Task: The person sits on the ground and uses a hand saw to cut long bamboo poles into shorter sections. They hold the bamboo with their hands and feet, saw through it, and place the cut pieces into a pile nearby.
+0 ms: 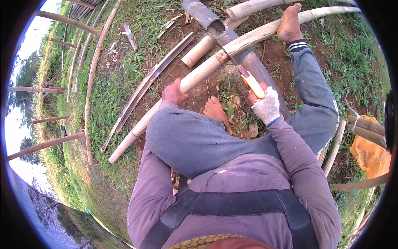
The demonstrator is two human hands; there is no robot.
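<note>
A long pale bamboo pole (205, 69) slants from the lower left to the upper right. My left hand (175, 92) is wrapped round it, beside my bent knee. My right hand (265, 101), in a white knit glove with bare fingertips, is closed on the cream handle of a hand saw (256, 85). Its thin blade shows nearly edge-on and meets the pole's side; the teeth cannot be made out. Under the pole runs a thick grey bamboo log (253, 62) with an opening cut in it. My bare foot (289, 24) rests on the pole's far part.
A split dark bamboo strip (147, 82) lies on the grass at left. A shorter bamboo piece (199, 52) and another pole (253, 8) lie beyond the pole. My other foot (215, 111) is on the soil. A bamboo frame (94, 70) stands left; an orange mesh sack (369, 147) sits right.
</note>
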